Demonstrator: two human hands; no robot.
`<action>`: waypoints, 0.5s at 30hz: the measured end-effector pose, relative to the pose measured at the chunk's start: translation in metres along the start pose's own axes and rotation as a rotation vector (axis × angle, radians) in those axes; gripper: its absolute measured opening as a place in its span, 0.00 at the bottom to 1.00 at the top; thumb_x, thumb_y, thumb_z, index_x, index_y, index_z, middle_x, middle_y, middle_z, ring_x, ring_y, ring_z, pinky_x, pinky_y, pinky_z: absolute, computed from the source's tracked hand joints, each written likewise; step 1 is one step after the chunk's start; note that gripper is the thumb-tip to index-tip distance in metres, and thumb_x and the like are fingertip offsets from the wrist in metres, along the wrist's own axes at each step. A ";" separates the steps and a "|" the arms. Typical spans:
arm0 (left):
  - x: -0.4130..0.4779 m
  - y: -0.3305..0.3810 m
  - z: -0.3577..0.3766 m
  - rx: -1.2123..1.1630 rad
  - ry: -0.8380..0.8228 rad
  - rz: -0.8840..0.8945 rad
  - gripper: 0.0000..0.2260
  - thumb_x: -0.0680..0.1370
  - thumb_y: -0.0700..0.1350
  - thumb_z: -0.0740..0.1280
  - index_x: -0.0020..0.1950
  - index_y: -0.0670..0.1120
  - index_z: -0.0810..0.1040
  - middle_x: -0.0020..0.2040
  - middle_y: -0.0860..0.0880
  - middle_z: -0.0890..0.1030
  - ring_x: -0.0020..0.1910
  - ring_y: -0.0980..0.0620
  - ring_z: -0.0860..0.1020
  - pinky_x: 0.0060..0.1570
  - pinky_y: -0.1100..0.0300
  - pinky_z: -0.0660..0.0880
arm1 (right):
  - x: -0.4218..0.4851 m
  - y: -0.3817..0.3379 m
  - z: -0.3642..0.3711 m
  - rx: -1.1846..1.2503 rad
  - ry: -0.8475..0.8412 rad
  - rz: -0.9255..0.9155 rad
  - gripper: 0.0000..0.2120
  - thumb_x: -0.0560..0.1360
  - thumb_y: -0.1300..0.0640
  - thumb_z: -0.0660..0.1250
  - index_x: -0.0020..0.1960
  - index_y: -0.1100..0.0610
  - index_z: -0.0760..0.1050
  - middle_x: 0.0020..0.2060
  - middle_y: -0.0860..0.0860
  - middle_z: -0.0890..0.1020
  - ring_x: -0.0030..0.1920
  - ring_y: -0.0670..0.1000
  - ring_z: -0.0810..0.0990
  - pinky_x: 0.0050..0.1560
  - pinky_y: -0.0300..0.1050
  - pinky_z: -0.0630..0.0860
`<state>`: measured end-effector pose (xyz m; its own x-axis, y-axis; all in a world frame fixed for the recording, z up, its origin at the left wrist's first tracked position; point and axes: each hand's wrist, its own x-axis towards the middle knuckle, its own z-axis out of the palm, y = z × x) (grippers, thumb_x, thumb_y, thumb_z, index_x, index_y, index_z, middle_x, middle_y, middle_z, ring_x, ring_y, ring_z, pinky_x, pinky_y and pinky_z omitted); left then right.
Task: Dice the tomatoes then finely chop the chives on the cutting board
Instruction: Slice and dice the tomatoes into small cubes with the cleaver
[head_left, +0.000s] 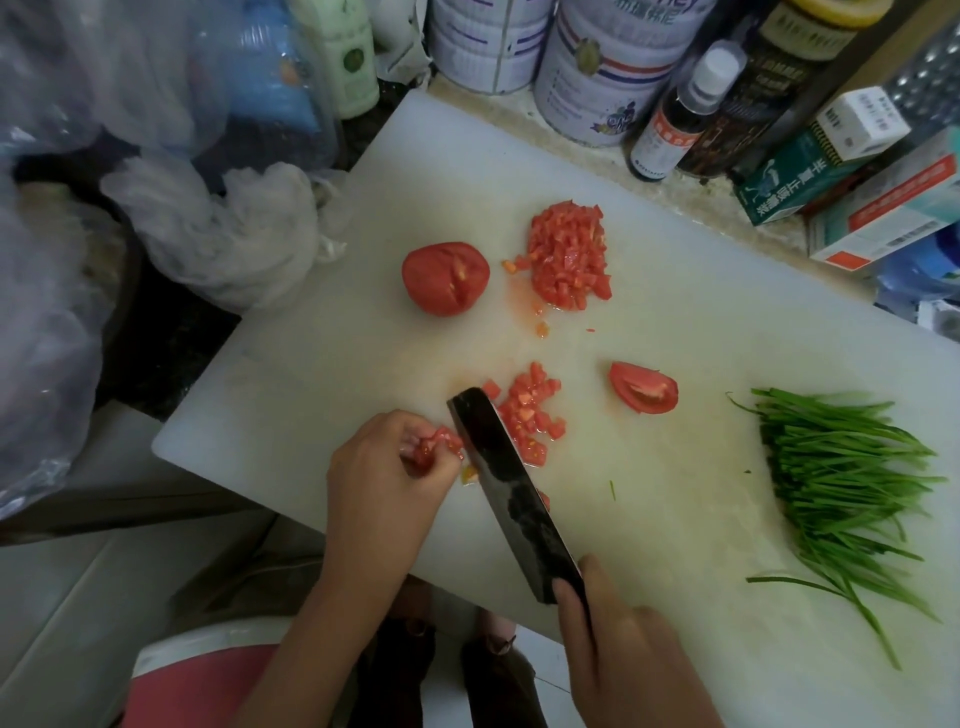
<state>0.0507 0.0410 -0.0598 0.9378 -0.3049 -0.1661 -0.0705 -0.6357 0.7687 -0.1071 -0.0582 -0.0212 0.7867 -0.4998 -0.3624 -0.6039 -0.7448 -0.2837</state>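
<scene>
We judge the work a little past the midpoint of the tomato stage, with the chive stage not yet begun; the left hand (379, 467) pinches the last scrap of a tomato piece (439, 446) between curled fingertips, and the right hand (628, 654) is wrapped round the handle of the knife (511, 493), forefinger laid along the top of the dark blade; the two hands stand apart, the blade running up between them with its tip just beside the left fingertips.

Done, as far as we can see: a small heap of dice (530, 415) lies touching the far side of the blade, just beyond the left fingertips; a larger heap of dice (569, 257) sits well beyond both hands, toward the far edge of the cutting board (675, 312).

Left to do: the pinched scrap wants a few more cuts; a tomato wedge (643, 388) waits beyond the right hand, near the small heap but apart from it; a rounded tomato half (445, 279), scored on top, lies well beyond the left hand, just beside the larger heap; then the chives (841, 478), a loose bundle of uncut lengths, lie well out to the right of the right hand, untouched by either hand.
</scene>
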 end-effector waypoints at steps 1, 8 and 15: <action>0.001 0.001 0.000 0.013 -0.012 -0.014 0.04 0.73 0.41 0.74 0.41 0.48 0.80 0.36 0.56 0.79 0.36 0.61 0.77 0.36 0.73 0.69 | 0.006 -0.004 -0.004 0.010 -0.041 0.006 0.18 0.81 0.41 0.44 0.49 0.50 0.67 0.16 0.51 0.64 0.16 0.52 0.67 0.20 0.35 0.49; -0.003 0.004 -0.002 0.032 -0.011 -0.038 0.05 0.73 0.43 0.74 0.40 0.46 0.80 0.37 0.53 0.79 0.36 0.57 0.77 0.40 0.57 0.77 | 0.027 -0.010 -0.001 0.089 -0.064 -0.057 0.12 0.81 0.47 0.52 0.50 0.53 0.69 0.19 0.44 0.58 0.17 0.47 0.57 0.18 0.35 0.48; 0.000 0.003 0.001 0.055 -0.001 -0.062 0.05 0.73 0.43 0.74 0.40 0.48 0.79 0.37 0.53 0.79 0.36 0.57 0.77 0.39 0.66 0.73 | -0.001 0.008 -0.007 0.141 -0.057 0.015 0.21 0.79 0.38 0.43 0.48 0.52 0.66 0.16 0.50 0.59 0.15 0.51 0.65 0.20 0.32 0.43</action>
<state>0.0498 0.0387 -0.0581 0.9407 -0.2642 -0.2129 -0.0307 -0.6912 0.7220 -0.1113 -0.0667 -0.0169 0.7710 -0.4819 -0.4162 -0.6310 -0.6660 -0.3978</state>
